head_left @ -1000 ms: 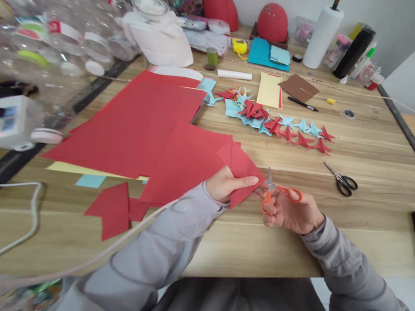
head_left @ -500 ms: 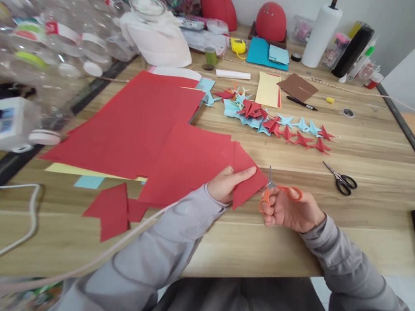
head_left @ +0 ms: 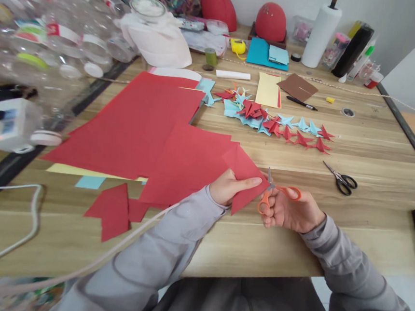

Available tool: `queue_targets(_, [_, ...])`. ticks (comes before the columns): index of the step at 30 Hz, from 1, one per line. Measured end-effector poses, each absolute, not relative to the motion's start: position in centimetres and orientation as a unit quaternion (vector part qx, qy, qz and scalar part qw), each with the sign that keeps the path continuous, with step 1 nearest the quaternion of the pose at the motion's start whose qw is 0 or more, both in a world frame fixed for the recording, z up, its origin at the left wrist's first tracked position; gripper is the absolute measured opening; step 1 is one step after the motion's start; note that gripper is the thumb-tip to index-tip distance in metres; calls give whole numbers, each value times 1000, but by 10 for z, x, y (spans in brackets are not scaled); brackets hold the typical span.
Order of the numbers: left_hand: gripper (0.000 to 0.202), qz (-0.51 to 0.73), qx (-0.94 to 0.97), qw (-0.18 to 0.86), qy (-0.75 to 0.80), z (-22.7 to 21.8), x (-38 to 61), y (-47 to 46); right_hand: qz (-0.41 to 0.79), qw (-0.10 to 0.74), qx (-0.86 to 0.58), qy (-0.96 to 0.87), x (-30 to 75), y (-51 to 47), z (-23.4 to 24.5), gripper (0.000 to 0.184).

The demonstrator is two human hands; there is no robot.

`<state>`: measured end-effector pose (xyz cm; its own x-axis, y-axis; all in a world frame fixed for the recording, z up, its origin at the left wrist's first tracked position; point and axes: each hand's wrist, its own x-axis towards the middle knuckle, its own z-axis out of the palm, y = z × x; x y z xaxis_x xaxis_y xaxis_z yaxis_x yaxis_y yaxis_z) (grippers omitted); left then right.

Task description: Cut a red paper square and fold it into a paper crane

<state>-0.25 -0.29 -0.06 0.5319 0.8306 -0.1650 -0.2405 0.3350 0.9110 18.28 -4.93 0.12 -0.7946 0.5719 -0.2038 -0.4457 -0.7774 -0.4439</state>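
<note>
My left hand [head_left: 232, 185] pinches a folded piece of red paper [head_left: 245, 166], thumb lying along its face near the right corner. In my right hand [head_left: 293, 211] are orange-handled scissors [head_left: 264, 199], their blades parted and pointing away from me. The paper's right corner meets the scissors at the blades; whether it lies between them I cannot tell. Left of the hands, large red paper sheets [head_left: 189, 158] overlap on the table. Smaller red paper pieces [head_left: 115, 215] lie nearer the front edge.
Black-handled scissors [head_left: 343, 183] lie to the right. Red and blue folded paper cranes [head_left: 285, 131] spread across the middle. A black pen [head_left: 302, 103] and brown paper [head_left: 297, 88] lie behind. Plastic bottles [head_left: 65, 36] crowd the left, and a pale cable [head_left: 139, 222] crosses my left sleeve.
My left hand has moved slightly right and the thumb has slid toward the paper's corner. The paper's corner has come to the scissor blades. My right hand has barely moved.
</note>
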Motion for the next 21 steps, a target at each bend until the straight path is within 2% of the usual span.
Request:
queue_targets(9, [28,343,433,775,307,6,-2,-4,921,288,-172,-197,180,-51,6,36])
queue_targets(21, [29,318,422,804,275,10,-6,-3,915,305,-159,-211,181,-52,6,38])
